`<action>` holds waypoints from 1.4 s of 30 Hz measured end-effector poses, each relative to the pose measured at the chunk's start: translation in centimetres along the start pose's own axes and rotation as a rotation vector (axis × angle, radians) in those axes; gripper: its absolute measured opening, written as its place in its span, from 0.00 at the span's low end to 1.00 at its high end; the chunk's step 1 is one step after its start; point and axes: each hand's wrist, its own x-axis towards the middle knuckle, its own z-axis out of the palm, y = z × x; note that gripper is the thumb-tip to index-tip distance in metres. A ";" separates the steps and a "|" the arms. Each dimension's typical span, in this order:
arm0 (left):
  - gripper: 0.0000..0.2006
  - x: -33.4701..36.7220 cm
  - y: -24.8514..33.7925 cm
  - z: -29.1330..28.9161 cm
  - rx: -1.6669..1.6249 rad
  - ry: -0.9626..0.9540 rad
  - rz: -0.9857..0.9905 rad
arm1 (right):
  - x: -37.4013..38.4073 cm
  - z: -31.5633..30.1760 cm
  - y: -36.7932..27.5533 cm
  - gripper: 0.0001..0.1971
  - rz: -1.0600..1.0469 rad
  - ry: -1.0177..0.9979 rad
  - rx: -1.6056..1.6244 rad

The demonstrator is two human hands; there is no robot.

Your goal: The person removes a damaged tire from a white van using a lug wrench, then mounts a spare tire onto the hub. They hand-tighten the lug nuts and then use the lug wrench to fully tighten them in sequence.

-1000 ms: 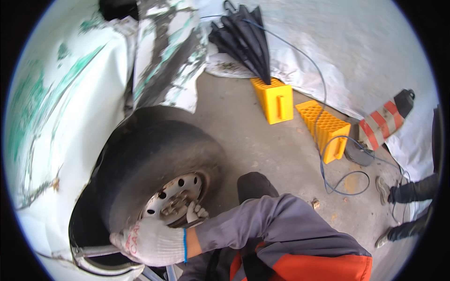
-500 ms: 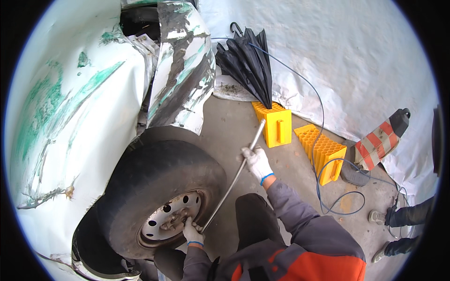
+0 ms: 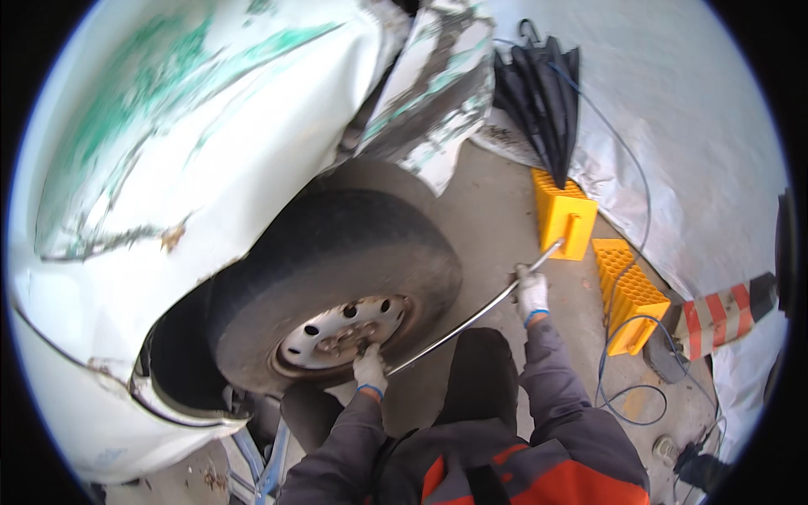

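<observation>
A silver lug wrench (image 3: 459,327) with a long bar slants from the wheel's hub up to the right. My right hand (image 3: 532,292), in a white glove with a blue cuff, is closed around the bar near its far end. Gloved the same way, my left hand (image 3: 370,370) grips the wrench's near end beside the hub, where a dark piece meets the lug nuts. The fingers partly hide that joint. The wheel (image 3: 345,332) has a rusty silver steel rim and a worn black tire (image 3: 337,244), under a crumpled white car fender (image 3: 252,168).
Two yellow wheel chocks (image 3: 568,220) (image 3: 631,303) stand at the right, a folded black umbrella (image 3: 547,109) against one. A blue cable (image 3: 646,185) loops past a toppled red-and-white cone (image 3: 715,321). Another person's shoe (image 3: 665,450) shows lower right; a blue metal stand (image 3: 268,463) lower left.
My right hand has swung the bar down and to the right, so it now lies flatter. My left hand stays at the hub. The whole view has shifted and turned.
</observation>
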 end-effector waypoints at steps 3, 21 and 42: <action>0.11 -0.4 0.3 0.0 0.014 0.013 0.000 | -1.1 -0.1 0.3 0.14 0.023 0.074 0.116; 0.06 -5.0 3.4 3.0 -0.287 -0.262 -0.246 | -11.6 1.8 -18.9 0.14 -0.393 -0.136 0.259; 0.05 -3.0 3.7 0.9 -0.437 -0.414 -0.360 | -20.2 11.3 -26.1 0.14 -0.617 -0.526 -0.134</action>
